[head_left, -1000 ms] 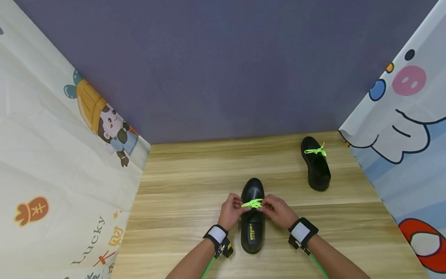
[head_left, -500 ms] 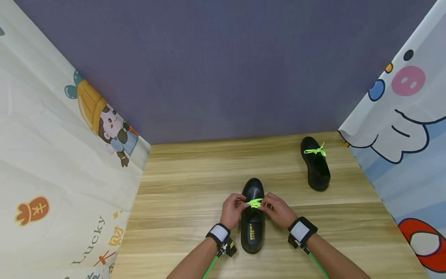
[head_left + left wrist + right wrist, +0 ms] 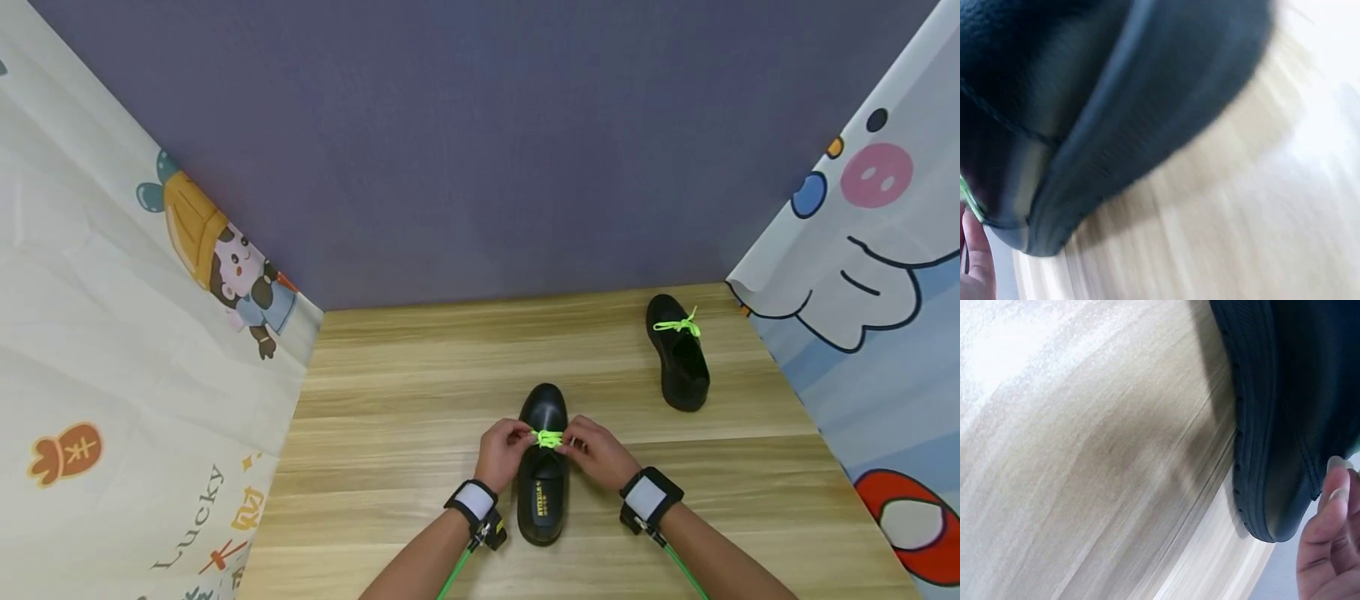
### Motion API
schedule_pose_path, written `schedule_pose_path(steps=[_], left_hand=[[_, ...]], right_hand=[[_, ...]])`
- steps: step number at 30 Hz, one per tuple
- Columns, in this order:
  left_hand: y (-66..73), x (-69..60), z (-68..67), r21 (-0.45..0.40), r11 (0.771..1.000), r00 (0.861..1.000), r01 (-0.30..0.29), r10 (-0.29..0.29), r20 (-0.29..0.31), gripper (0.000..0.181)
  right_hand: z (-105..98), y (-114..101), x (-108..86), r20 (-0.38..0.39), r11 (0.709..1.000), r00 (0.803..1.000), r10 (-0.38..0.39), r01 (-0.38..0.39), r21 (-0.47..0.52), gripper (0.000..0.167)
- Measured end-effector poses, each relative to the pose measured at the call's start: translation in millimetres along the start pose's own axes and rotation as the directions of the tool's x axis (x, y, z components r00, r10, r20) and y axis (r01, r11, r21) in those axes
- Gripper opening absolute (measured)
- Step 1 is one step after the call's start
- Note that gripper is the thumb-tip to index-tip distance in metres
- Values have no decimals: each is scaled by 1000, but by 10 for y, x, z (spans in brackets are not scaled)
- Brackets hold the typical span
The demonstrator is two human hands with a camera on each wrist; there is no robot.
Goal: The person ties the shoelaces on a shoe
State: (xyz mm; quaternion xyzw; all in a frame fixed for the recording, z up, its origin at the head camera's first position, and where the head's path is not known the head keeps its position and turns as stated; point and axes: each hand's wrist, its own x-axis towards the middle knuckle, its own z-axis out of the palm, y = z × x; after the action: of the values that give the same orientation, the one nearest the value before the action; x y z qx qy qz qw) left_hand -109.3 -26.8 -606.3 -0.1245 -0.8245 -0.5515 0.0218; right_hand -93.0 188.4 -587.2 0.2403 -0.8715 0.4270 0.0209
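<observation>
A black leather shoe [image 3: 543,492] lies toe away on the wooden tabletop in the head view, between both hands. Bright green laces [image 3: 550,438] are bunched in a bow across its front. From the left side, my left hand [image 3: 501,454] pinches one part of the laces between thumb and forefinger. On the other side my right hand [image 3: 598,452] pinches the laces with its fingertips. The left wrist view shows the shoe's side [image 3: 1147,94] close up, blurred, with the hand at the left edge. In the right wrist view the fingers [image 3: 1329,525] meet near the shoe; the laces there are mostly hidden.
A second black shoe [image 3: 684,367] with a green lace bow stands at the back right of the wooden tabletop [image 3: 405,375]. A grey-purple panel [image 3: 480,167] rises behind. Printed white curtains [image 3: 90,292] hang at left and right. Green cables trail from both wrist straps.
My left hand has shifted slightly right, closer to the knot, and the lace loop on its side shows shorter. The right hand has barely moved; both shoes stay put.
</observation>
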Motion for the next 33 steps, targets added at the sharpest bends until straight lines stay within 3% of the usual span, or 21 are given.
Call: schedule_pose_path(steps=[7, 14, 21, 26, 31, 33], left_hand=[[-90, -80, -59, 18, 994, 987, -111, 108, 116, 10], [-52, -88, -89, 63, 994, 978, -92, 78, 194, 5], [-55, -148, -171, 89, 986, 968, -141, 118, 222, 5], [-55, -167, -203, 60, 993, 978, -105, 92, 189, 2], [-40, -62, -184, 75, 997, 996, -15, 8, 91, 15], [-18, -9, -177, 48, 998, 994, 40, -44, 99, 18]], right_hand=[[-6, -4, -13, 20, 1000, 999, 30, -30, 1, 13], [-6, 12, -23, 24, 999, 999, 47, -47, -9, 6], [-4, 2, -9, 7, 1000, 1000, -13, 12, 27, 11], [-4, 2, -4, -11, 999, 999, -35, 35, 30, 14], [30, 13, 1, -54, 996, 996, -74, 76, 35, 16], [43, 9, 4, -69, 996, 995, -75, 79, 48, 15]])
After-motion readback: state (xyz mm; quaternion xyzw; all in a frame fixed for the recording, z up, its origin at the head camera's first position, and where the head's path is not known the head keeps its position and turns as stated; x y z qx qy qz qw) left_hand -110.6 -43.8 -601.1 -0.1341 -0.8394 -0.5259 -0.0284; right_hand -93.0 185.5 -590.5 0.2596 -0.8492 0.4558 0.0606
